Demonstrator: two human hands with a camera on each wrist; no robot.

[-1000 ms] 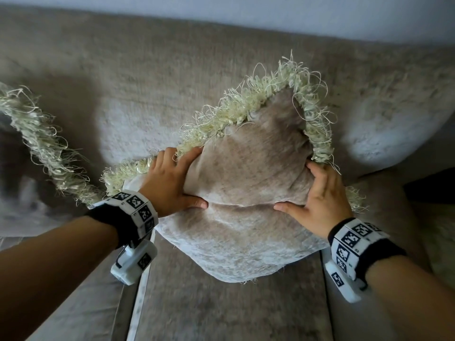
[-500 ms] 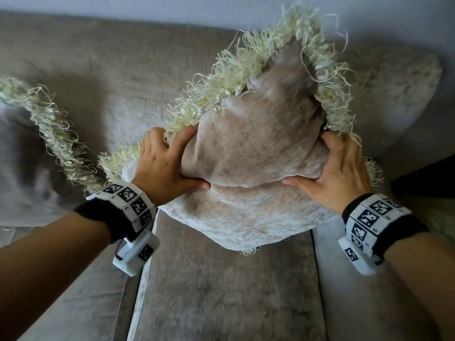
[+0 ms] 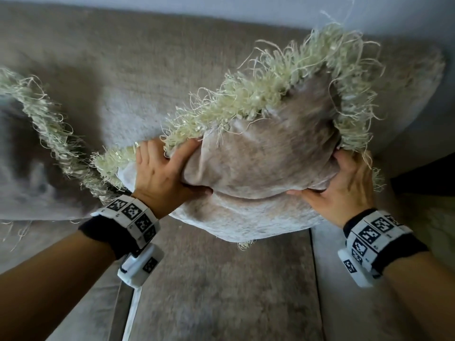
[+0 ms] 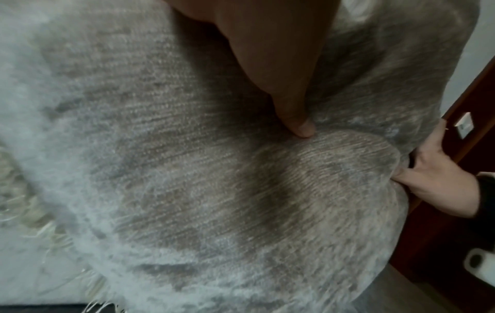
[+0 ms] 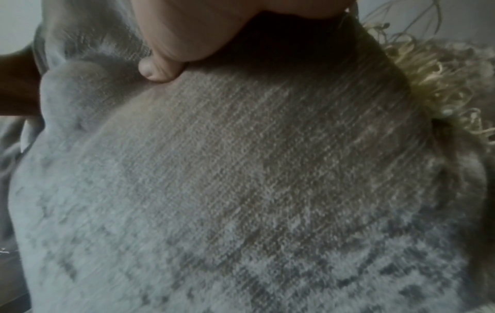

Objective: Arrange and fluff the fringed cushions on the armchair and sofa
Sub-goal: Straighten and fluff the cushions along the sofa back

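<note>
Above the sofa seat (image 3: 221,291), between our two hands, we hold one fringed cushion (image 3: 258,168) lifted against the backrest (image 3: 123,70), with one corner pointing up and its lowest corner hanging just clear of the seat.

Left hand (image 3: 160,173): clamped on the cushion's left edge, fingers curled over the fringe (image 3: 246,99), thumb dug into the front face. The left wrist view confirms the thumb (image 4: 297,122) sunk into a deep crease. Right hand (image 3: 344,188): clamped on the right edge, thumb pressing the front, fingers wrapped behind and out of sight. The right wrist view shows that thumb (image 5: 158,69) indenting the fabric.

Status, as we judge it: mid-fluff on this cushion. A fold runs across the front face between the thumbs, so the filling is being squeezed and is not yet evened. The cushion is not yet placed.

A second fringed cushion (image 3: 37,134) lies at the far left against the backrest. We cannot tell whether it is finished. No armchair is identifiable in these views, so that part we cannot assess. Remaining for this cushion: smooth the crease and set it down.
</note>
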